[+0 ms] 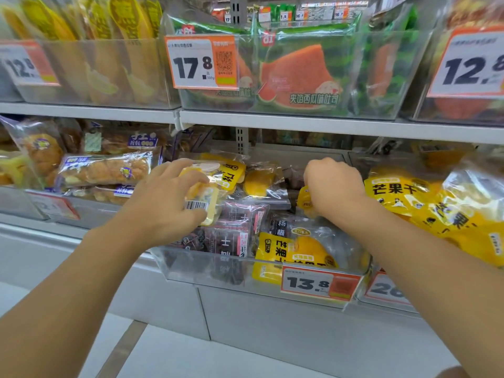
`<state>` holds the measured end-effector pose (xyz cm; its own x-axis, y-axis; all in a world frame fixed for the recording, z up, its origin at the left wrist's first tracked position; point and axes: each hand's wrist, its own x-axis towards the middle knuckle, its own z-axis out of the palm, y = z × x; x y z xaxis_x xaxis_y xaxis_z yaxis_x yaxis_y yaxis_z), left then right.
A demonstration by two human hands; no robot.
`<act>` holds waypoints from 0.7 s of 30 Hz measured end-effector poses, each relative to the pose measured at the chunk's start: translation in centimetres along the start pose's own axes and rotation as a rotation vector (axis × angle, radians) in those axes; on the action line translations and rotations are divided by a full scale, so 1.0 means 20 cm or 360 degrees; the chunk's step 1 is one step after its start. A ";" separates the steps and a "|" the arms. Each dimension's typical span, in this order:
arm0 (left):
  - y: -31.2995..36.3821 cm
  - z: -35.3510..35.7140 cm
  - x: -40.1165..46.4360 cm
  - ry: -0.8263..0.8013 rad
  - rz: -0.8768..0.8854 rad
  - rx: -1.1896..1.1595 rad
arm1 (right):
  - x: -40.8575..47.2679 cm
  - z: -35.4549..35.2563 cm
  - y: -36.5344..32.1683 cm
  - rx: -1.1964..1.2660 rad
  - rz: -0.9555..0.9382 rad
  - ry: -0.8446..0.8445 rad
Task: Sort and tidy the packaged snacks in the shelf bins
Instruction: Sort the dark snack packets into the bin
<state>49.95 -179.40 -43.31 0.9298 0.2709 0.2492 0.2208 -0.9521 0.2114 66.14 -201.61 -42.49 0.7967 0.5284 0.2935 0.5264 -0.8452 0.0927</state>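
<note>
Left hand [166, 203] clamped on a yellow mango packet [203, 199], barcode end toward the camera, long axis running front to back over the left part of the clear bin [218, 271]. Below and just right, dark plum packets [237, 233], mixed with more yellow ones. Right hand [331, 184] curled tight, pinching another yellow packet [305, 199] at the bin's right rear. Matching mango bin [436, 203] rightward, nearer the right hand.

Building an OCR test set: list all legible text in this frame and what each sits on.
"17.8": tag on watermelon toast bin
"夹馅西瓜味吐司": watermelon toast pack
"13.8": tag on centre bin
"芒果干": yellow mango pack
"12.8": left upper tag, blurred
"12.": right upper tag, cut off
Barcode pack in left hand: unreadable
</note>
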 end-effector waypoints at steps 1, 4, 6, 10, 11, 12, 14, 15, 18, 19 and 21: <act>0.01 0.01 0.00 0.0027 0.0023 0.0004 | -0.02 -0.02 0.00 -0.0033 -0.0006 0.0039; 0.01 0.07 0.02 0.0137 0.0080 0.0098 | -0.04 -0.09 0.02 -0.0083 0.0003 0.0185; 0.00 0.11 0.04 0.0193 0.0130 0.0116 | -0.07 -0.14 0.02 -0.0167 0.0013 0.0252; -0.02 0.19 0.07 0.0226 0.0212 0.0058 | -0.16 -0.24 0.00 -0.0205 -0.0011 0.0398; -0.02 0.20 0.07 0.0247 0.0222 0.0048 | -0.19 -0.27 0.00 -0.0171 -0.0015 0.0429; -0.03 0.21 0.08 0.0272 0.0228 0.0038 | -0.21 -0.31 0.00 -0.0130 -0.0021 0.0465; -0.04 0.23 0.08 0.0307 0.0232 0.0023 | -0.24 -0.36 -0.02 -0.0052 -0.0059 0.0618; -0.04 0.24 0.08 0.0313 0.0233 0.0022 | -0.25 -0.38 -0.03 0.0029 -0.0090 0.0727; -0.04 0.23 0.08 0.0309 0.0252 0.0039 | -0.25 -0.39 -0.07 0.0453 -0.0147 0.0914; -0.04 0.24 0.09 0.0316 0.0276 0.0022 | -0.22 -0.36 -0.08 0.0612 -0.0141 0.0922; -0.03 0.23 0.08 0.0390 0.0302 -0.0199 | -0.17 -0.26 -0.10 0.1012 -0.0013 0.0814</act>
<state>52.68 -178.99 -47.46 0.8489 0.1307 0.5122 -0.0017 -0.9683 0.2499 60.85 -202.08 -38.71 0.6388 0.3023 0.7075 0.7221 -0.5530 -0.4156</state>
